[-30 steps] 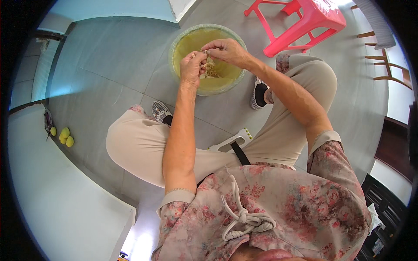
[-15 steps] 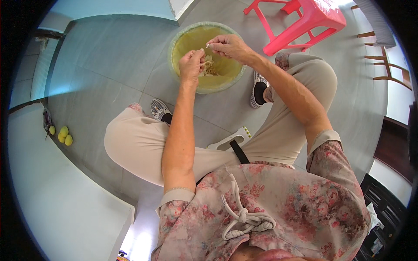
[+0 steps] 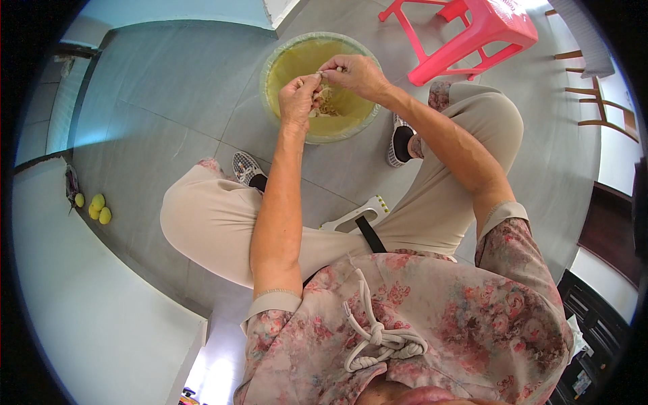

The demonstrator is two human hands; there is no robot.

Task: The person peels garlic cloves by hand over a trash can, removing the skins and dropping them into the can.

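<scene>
My left hand (image 3: 299,101) is closed over the bin, thumb and fingers pinched at a small pale piece. A few pale bits show by its curled fingers, too small to name. My right hand (image 3: 358,75) meets it from the right, its thumb and forefinger pinched against the left fingertips. Another small pale bit shows among the right fingers. Below both hands stands a round bin (image 3: 370,121) lined with a yellowish bag. Pale and brownish scraps (image 3: 327,108) lie at its bottom, partly hidden by my hands.
A pink plastic stool (image 3: 466,40) stands beyond my right knee. Under me is a white and green low stool (image 3: 368,212), partly covered. Several yellow-green round fruits (image 3: 98,208) lie on the floor by the left wall. Wooden chair legs (image 3: 601,101) show at the far right.
My right hand has come in to the left, so its fingertips now meet those of my left hand. Before, the two were slightly apart, with a small white piece at the right fingertips.
</scene>
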